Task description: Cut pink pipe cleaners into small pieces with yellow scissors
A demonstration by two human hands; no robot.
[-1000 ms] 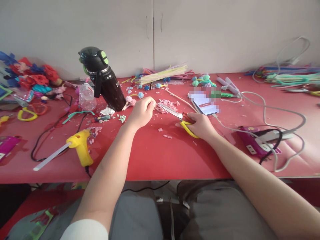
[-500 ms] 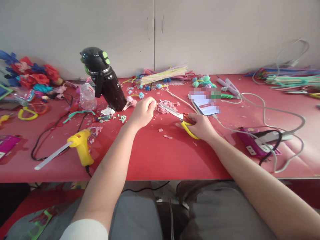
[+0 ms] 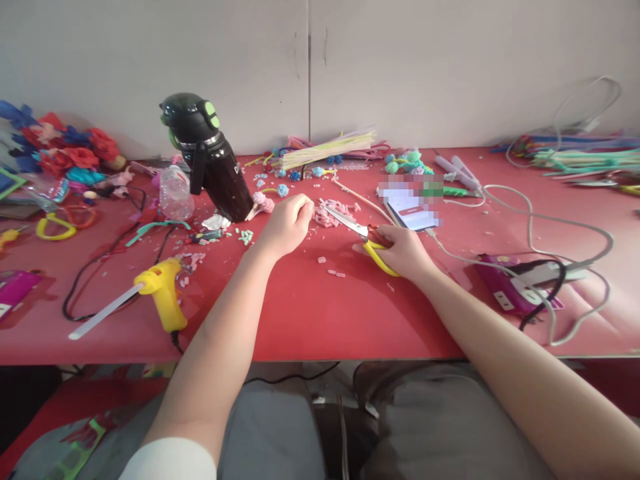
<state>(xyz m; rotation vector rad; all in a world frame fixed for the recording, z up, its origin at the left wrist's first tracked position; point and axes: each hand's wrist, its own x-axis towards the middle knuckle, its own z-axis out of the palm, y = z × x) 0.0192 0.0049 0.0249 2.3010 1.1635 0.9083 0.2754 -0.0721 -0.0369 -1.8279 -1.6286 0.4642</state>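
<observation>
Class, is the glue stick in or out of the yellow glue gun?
In: the pale glue stick juts from the back of the yellow glue gun.

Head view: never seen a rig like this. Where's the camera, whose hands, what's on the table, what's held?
There is no robot here. One camera, worn on a person's head, looks forward and down, so every picture comes from that same place and the bare hands are the wearer's own.

The right hand holds scissors, their blades pointing towards the left hand. The left hand's fingers are closed; I can't tell whether anything is in them.

Beside the blades, pink bits lie on the red table. To the left are a yellow glue gun and a black flask. To the right are a phone, partly blurred out, and a purple socket block. Coloured stems lie at the back.
</observation>
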